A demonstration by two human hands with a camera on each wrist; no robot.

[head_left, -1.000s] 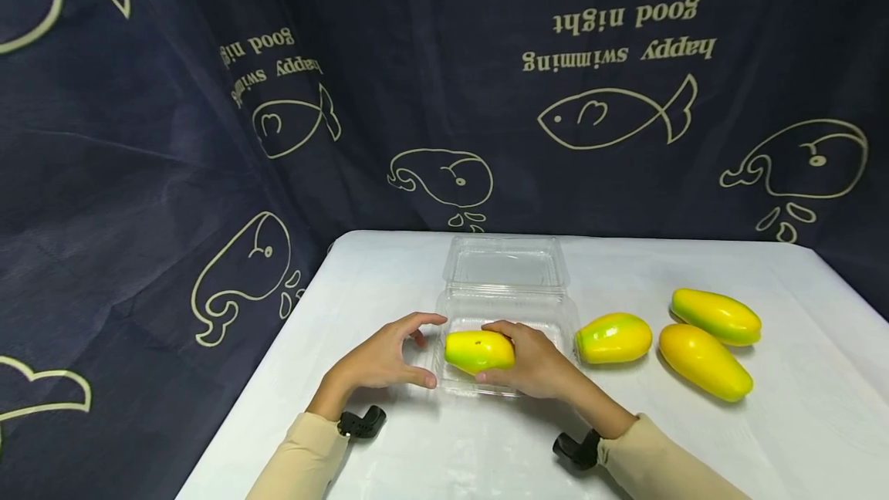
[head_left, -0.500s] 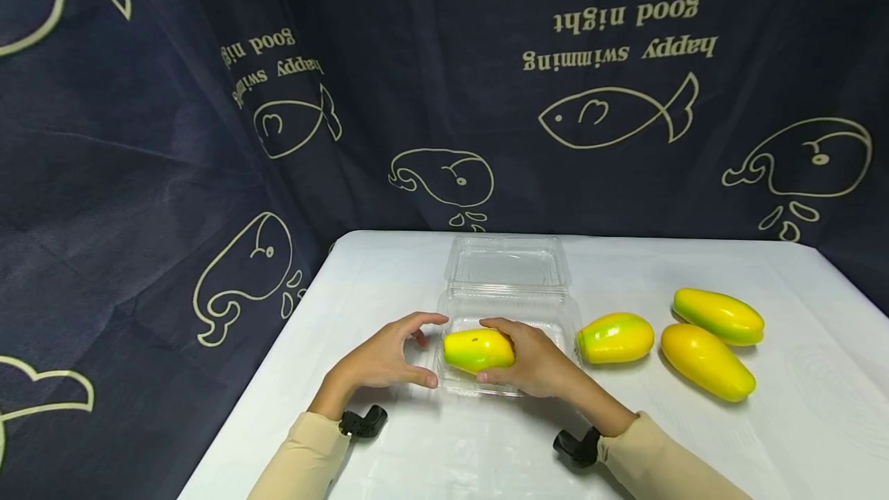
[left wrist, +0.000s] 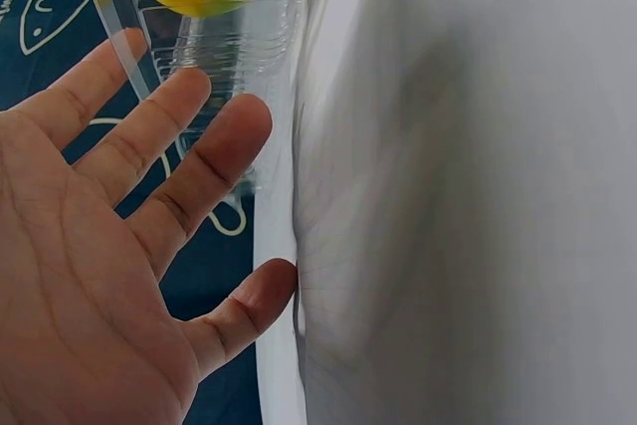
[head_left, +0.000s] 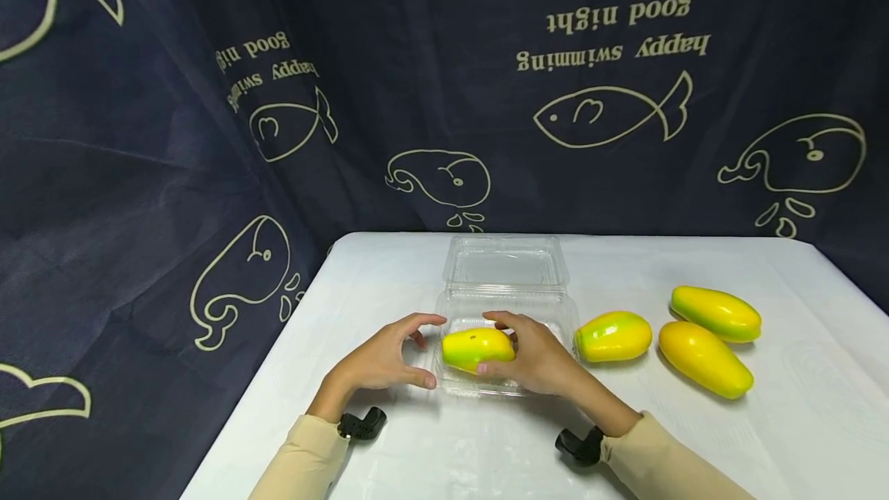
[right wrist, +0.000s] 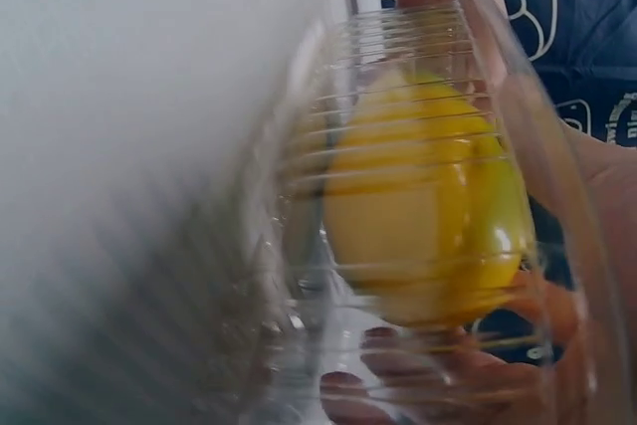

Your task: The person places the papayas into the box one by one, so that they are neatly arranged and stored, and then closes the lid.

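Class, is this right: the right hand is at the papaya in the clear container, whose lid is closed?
The lid isn't closed: the head view shows it folded back, leaving the clear container open. The right hand is at the papaya inside.

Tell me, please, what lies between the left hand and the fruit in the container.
The ribbed side wall of the clear container stands between the left hand and the yellow fruit, as the left wrist view shows.

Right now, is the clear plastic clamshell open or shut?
Open: its lid is folded back beyond the base, leaving the papaya inside the base uncovered by it.
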